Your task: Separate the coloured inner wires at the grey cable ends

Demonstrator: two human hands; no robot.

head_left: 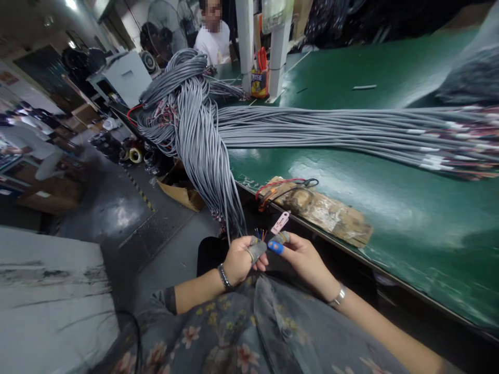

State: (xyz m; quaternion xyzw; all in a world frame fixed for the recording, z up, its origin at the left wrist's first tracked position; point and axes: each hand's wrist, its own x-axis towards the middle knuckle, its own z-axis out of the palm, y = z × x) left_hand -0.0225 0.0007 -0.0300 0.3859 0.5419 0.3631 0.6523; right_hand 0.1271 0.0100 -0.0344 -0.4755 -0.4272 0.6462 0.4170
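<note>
Hold the fanned coloured wires steady in your left hand's pinch, just left of your right hand, whose thumb and finger press together, on what I cannot tell.

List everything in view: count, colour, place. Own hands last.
wires: several, blue and orange, bottom centre
table: one, green, centre to right
cables: many, grey, along table and hanging off its left end
tag: one, pink, near table edge
board: one, brown, table's near edge
leads: several, red and black, on board
posts: two, white, table's far side
packet: one, multicoloured, between posts
tube: one, pale, table's far half
box: one, white, left of cables
fans: at least two, dark, background
cartons: several, brown, floor at left
panel: one, white, lower left
people: several, nearest in white, beyond table and left
left hand: one, grey-covered thumb, on wires
right hand: one, blue-covered thumb, beside left
</note>
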